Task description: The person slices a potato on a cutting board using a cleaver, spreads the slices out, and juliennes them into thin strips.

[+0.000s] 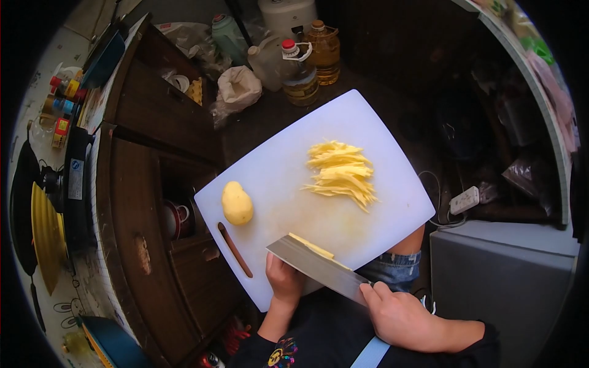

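Observation:
A white cutting board (276, 172) lies tilted across the view. My right hand (399, 313) is wrapped round the handle end of a cleaver (319, 268), whose wide blade slants over the board's near edge. Beside the blade tip is my left hand (284, 277), fingers bent and partly hidden behind the blade; what they hold cannot be made out. Yellow potato pieces (311, 245) show along the blade's far side. A peeled whole potato (237, 203) rests at the board's left, near the handle slot. Farther up lies a pile of yellow potato shreds (343, 175).
Oil bottles (300, 80) and an open plastic bag (238, 86) stand beyond the board. Wooden cabinets (138, 227) are on the left, below a counter with pans. A grey box-like surface (500, 276) and a white power strip (464, 200) are at the right.

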`<action>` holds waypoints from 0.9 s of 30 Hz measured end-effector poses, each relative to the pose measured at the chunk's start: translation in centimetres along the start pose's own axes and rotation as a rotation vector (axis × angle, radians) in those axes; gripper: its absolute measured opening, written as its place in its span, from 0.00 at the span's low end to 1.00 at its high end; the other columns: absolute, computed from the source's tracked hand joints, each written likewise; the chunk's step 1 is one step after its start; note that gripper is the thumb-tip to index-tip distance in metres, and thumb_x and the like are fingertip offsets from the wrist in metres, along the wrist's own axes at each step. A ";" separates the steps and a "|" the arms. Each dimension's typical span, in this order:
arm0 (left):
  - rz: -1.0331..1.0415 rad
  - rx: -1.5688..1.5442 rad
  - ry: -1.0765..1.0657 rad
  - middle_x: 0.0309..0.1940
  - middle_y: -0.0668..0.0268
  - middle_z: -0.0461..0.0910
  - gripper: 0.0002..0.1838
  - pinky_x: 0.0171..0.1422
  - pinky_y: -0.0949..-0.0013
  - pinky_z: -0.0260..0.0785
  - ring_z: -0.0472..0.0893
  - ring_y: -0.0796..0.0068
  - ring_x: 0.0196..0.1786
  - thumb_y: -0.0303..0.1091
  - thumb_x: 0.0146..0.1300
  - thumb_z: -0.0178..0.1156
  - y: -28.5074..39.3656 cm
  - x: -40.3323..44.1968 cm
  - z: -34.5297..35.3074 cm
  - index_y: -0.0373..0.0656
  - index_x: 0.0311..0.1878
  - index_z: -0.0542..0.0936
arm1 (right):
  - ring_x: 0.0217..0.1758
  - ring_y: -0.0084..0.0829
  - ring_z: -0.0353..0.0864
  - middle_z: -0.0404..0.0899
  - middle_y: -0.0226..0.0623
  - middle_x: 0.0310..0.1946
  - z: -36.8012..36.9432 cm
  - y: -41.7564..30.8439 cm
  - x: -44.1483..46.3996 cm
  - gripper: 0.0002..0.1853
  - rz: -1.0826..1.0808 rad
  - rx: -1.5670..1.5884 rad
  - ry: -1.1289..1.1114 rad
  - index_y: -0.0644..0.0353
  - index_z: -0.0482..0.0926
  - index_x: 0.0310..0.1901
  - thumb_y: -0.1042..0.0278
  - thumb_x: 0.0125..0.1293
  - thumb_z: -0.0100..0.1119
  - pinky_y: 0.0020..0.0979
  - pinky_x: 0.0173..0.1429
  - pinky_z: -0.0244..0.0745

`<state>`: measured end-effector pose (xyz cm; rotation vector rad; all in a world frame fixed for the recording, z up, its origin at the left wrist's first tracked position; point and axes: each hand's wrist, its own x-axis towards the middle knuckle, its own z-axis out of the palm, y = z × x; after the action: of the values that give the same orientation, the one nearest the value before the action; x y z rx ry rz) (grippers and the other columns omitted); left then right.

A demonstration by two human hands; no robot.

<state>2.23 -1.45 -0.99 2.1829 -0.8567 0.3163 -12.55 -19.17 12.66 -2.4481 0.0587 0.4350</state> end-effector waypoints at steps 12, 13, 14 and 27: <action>-0.028 -0.011 -0.048 0.42 0.52 0.80 0.17 0.44 0.55 0.77 0.80 0.45 0.43 0.20 0.47 0.67 -0.3 -0.3 -0.1 0.37 0.44 0.81 | 0.17 0.39 0.80 0.73 0.47 0.28 -0.2 -0.1 2.1 0.16 0.035 -0.039 -0.048 0.77 0.71 0.49 0.75 0.61 0.50 0.36 0.20 0.77; -0.025 -0.004 -0.049 0.42 0.52 0.80 0.17 0.45 0.55 0.77 0.80 0.45 0.43 0.20 0.47 0.67 -0.3 -0.3 -0.1 0.37 0.44 0.82 | 0.17 0.39 0.80 0.72 0.47 0.28 -0.2 0.0 2.3 0.16 0.034 -0.040 -0.053 0.77 0.71 0.49 0.75 0.61 0.50 0.36 0.20 0.77; -0.014 0.003 -0.051 0.42 0.52 0.80 0.17 0.45 0.54 0.77 0.80 0.45 0.44 0.21 0.46 0.67 -0.3 -0.2 -0.2 0.36 0.44 0.82 | 0.17 0.39 0.79 0.72 0.47 0.28 -0.1 0.0 2.5 0.16 0.037 -0.035 -0.053 0.77 0.71 0.48 0.75 0.61 0.50 0.36 0.20 0.76; 0.015 0.064 -0.036 0.37 0.52 0.81 0.16 0.46 0.55 0.76 0.80 0.47 0.41 0.20 0.43 0.68 0.0 0.0 -0.2 0.34 0.40 0.83 | 0.22 0.45 0.80 0.74 0.49 0.33 1.0 0.1 5.9 0.18 0.031 0.027 -0.033 0.72 0.71 0.51 0.75 0.60 0.54 0.40 0.26 0.77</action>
<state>2.22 -1.25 -0.85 2.2489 -0.8943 0.3163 -7.32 -18.28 9.99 -2.4150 0.0883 0.4855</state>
